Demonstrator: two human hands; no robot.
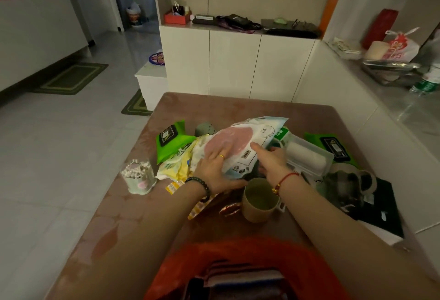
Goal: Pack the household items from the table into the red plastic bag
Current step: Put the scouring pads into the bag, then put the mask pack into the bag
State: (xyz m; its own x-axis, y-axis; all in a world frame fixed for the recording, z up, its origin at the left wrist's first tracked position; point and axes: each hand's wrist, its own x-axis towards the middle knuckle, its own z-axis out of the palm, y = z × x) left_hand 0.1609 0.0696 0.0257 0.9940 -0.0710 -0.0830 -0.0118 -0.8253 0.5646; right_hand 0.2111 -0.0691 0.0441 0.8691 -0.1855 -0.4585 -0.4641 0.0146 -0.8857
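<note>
A large white soft pack with a pink oval (240, 142) lies tilted on top of the pile in the middle of the brown table (214, 107). My left hand (215, 168) holds its near left side, fingers flat on top and thumb underneath. My right hand (271, 159) grips its near right edge, thumb on top. The red plastic bag (214, 259) stands open at the table's near edge, with dark flat items inside. Under the pack lie a yellow-white pack (176, 164) and a green wipes pack (170, 142).
A tan cup (258, 201) stands just below my hands. A cotton-swab holder (139, 177) is at the left. To the right lie a clear plastic box (307, 157), a second green pack (333, 147), a glass mug (350, 185) and a black box (381, 209). White cabinets stand behind.
</note>
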